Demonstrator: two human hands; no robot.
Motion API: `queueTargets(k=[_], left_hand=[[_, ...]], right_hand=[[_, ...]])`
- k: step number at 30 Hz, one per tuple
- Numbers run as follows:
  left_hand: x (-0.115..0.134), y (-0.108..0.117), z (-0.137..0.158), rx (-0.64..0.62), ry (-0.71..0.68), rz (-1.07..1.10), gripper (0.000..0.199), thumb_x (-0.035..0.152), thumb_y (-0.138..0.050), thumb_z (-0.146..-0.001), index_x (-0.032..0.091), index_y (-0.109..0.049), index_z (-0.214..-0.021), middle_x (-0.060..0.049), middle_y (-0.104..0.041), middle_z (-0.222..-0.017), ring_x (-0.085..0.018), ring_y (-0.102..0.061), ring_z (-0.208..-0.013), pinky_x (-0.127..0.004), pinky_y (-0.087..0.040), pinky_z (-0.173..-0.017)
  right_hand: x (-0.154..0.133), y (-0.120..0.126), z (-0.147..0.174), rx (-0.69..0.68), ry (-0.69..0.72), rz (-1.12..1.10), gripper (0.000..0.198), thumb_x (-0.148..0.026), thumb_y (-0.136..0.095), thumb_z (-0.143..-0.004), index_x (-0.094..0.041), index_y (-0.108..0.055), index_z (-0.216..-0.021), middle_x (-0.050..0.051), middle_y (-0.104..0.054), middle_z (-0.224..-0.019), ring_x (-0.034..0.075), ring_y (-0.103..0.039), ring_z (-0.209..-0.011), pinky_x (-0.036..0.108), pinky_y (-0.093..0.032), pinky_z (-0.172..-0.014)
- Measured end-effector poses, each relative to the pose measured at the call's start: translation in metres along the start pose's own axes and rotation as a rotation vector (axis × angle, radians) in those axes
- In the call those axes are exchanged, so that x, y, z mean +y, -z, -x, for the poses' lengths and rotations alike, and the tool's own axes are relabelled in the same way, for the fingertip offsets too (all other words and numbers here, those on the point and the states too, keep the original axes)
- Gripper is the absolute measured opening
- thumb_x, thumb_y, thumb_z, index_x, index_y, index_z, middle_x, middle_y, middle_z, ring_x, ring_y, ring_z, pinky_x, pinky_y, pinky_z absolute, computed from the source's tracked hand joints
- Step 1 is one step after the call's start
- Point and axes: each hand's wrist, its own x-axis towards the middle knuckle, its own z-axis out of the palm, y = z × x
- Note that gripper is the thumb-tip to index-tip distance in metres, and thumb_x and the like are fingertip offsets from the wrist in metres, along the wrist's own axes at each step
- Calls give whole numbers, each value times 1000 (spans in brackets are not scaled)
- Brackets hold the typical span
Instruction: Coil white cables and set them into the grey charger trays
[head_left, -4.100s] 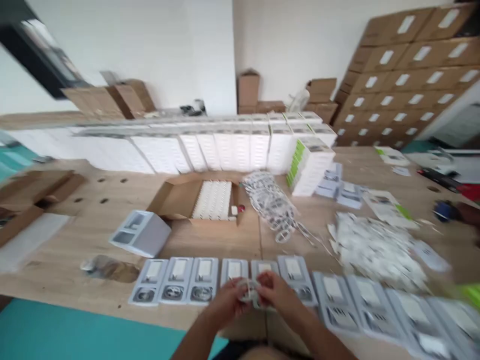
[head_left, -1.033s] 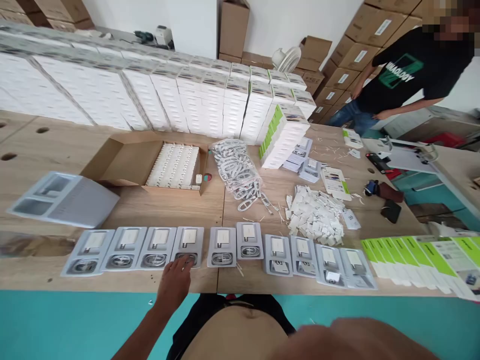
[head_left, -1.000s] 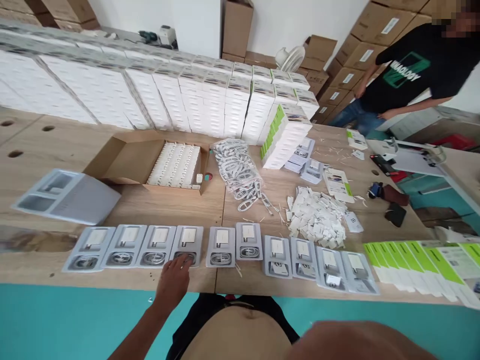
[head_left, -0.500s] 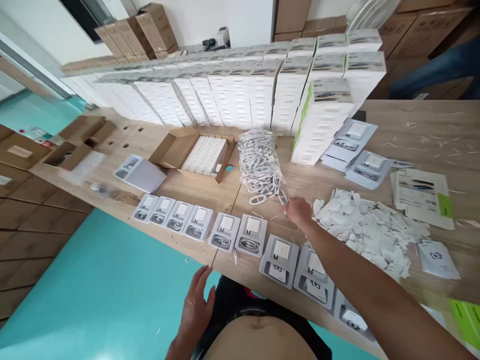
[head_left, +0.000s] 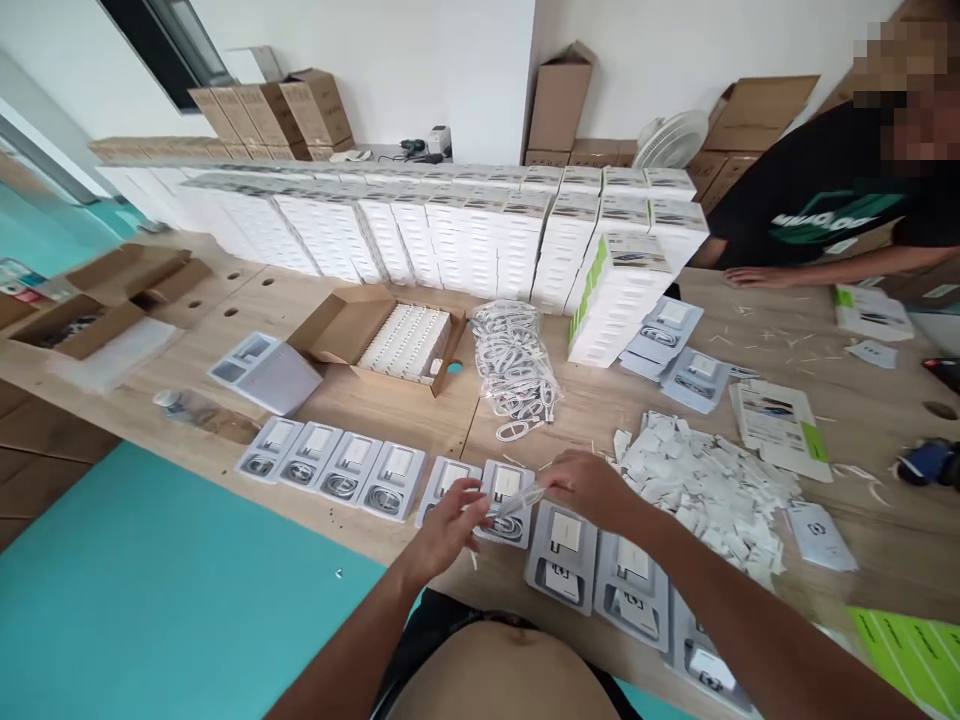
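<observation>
In my right hand [head_left: 589, 490] is a bundled white cable [head_left: 521, 499], pinched at one end and slightly blurred. It stretches over a grey tray [head_left: 486, 536] that holds a white charger block [head_left: 505, 484] and a coiled cable. My left hand [head_left: 450, 525] hovers beside the cable's other end, fingers curved and apart; whether they touch it is hard to tell. More trays with chargers and cables [head_left: 387, 498] line the table edge to the left. Trays to the right hold chargers and white cards [head_left: 561, 578]. Beyond my hands lies a heap of white cables [head_left: 514, 355].
An open carton of white chargers [head_left: 409, 340] stands behind the trays, beside stacked trays [head_left: 268, 375]. White boxes [head_left: 480, 235] form a long wall at the back. A heap of white paper pieces [head_left: 705, 490] lies right. Another person [head_left: 825, 200] leans on the table's far right.
My right hand has drawn a cable from the heap back toward me. My left hand has risen from beside my body to meet it over the tray. Another person has come into view.
</observation>
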Motion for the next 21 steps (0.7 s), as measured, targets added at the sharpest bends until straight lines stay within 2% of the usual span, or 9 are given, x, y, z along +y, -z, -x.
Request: queueTargets(k=[2,4,6,8,12,14,17,21], left_hand=[[15,-8,-9,-231,88,17,44,62,-48,-85,22,-49,-106,-8,-68,-108,-19,-69,-77,-26,-47,-52],[18,-15,-14,-346,136,40,42,62,-45,-87,21,-48,-94,-4,-71,-88,-14,-65,-60,-23,-37,-45],[10,-19,-18,-350,149,116,41,62,-45,-87,21,-46,-90,-2,-70,-77,-11,-59,-51,-22,-30,-42],[-1,-21,-22,-301,163,205,42,63,-48,-85,21,-44,-89,-2,-68,-74,-10,-55,-48,-22,-25,-40],[-22,-26,-26,-201,228,267,46,66,-54,-79,22,-42,-84,3,-60,-68,-7,-47,-46,-21,-18,-40],[-30,-30,-27,-176,253,256,50,70,-54,-77,21,-42,-80,5,-53,-65,-5,-40,-44,-21,-15,-41],[-43,-37,-29,-102,277,226,57,77,-48,-75,21,-38,-71,8,-42,-58,-4,-28,-41,-21,-9,-42],[-56,-44,-33,-45,330,215,62,84,-36,-74,23,-31,-66,9,-32,-52,-4,-18,-39,-23,-7,-43]], right_hand=[[-26,-4,2,26,115,24,20,-24,-55,-91,-26,-73,-83,2,-71,-82,20,-59,-84,33,-37,-78],[-40,-9,2,75,146,114,16,-25,-57,-91,-25,-73,-85,2,-70,-84,20,-57,-85,34,-36,-80],[-44,-15,3,143,125,233,14,-25,-60,-90,-23,-72,-83,4,-69,-88,21,-56,-89,35,-34,-80],[-45,-21,5,189,93,360,17,-22,-60,-89,-20,-70,-76,7,-67,-89,22,-54,-90,36,-34,-79],[-51,-34,12,151,14,487,18,-15,-56,-88,-17,-66,-72,9,-66,-83,22,-55,-83,34,-34,-72],[-56,-41,15,118,-99,395,14,-17,-57,-87,-17,-65,-75,7,-67,-78,20,-57,-76,32,-33,-66],[-63,-50,18,110,-286,60,10,-22,-59,-85,-20,-62,-76,2,-67,-71,16,-57,-65,27,-31,-59],[-64,-66,14,202,-358,-364,10,-22,-55,-85,-21,-56,-75,-2,-64,-63,13,-57,-58,24,-35,-58]])
